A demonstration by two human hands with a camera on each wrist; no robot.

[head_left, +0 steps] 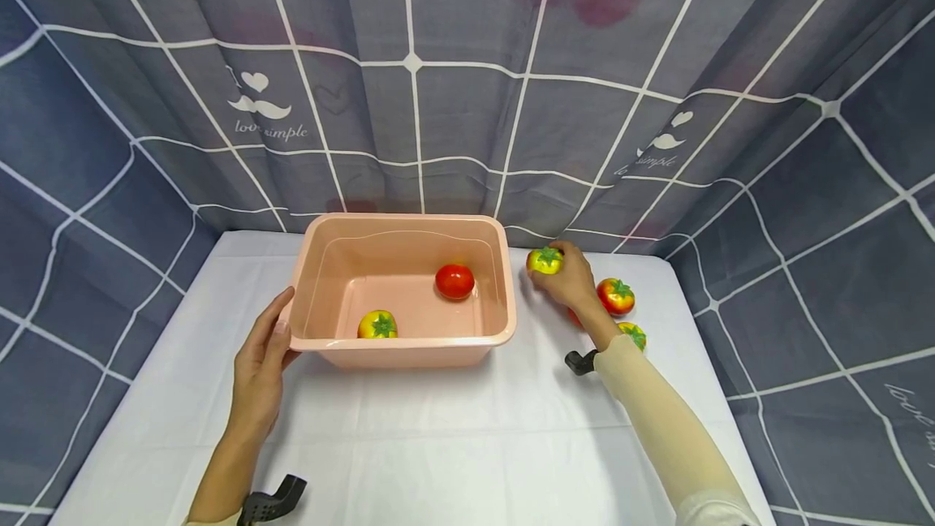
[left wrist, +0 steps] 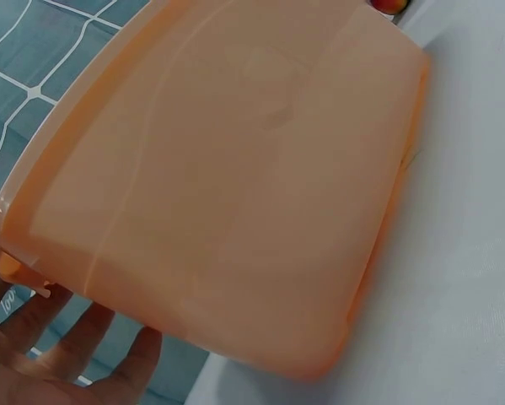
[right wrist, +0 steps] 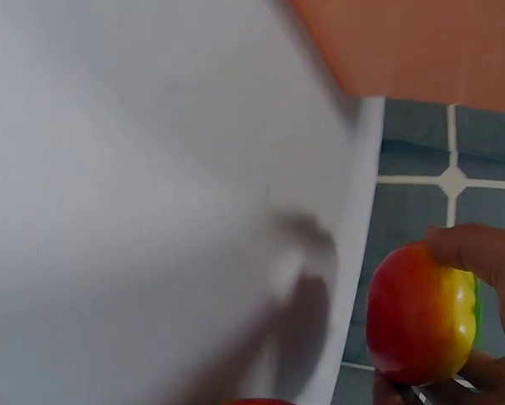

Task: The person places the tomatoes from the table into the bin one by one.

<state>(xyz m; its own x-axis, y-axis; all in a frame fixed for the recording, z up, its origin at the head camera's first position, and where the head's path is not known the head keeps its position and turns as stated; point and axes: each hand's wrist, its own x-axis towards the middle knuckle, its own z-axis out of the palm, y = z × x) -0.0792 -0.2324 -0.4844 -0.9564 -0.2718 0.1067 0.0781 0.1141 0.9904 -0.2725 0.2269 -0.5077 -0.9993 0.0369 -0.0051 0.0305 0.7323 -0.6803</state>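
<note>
A pink plastic basin (head_left: 416,343) stands on the white-covered table. My left hand (head_left: 259,368) grips its left rim, thumb on top and fingers underneath, as the left wrist view also shows. Inside the basin lie a red tomato (head_left: 454,282) and a yellow tomato with a green leafy top (head_left: 377,324). Right of the basin, my right hand (head_left: 573,278) holds a red-and-yellow tomato (right wrist: 421,316) between thumb and fingers. Its shadow falls on the cloth apart from it in the right wrist view.
By the right forearm lie a red-yellow tomato (head_left: 616,296), a green-topped one (head_left: 632,335) partly behind the sleeve, and a red one (head_left: 575,317) mostly hidden by the wrist. A grey checked curtain (head_left: 467,120) hangs behind and at both sides of the table.
</note>
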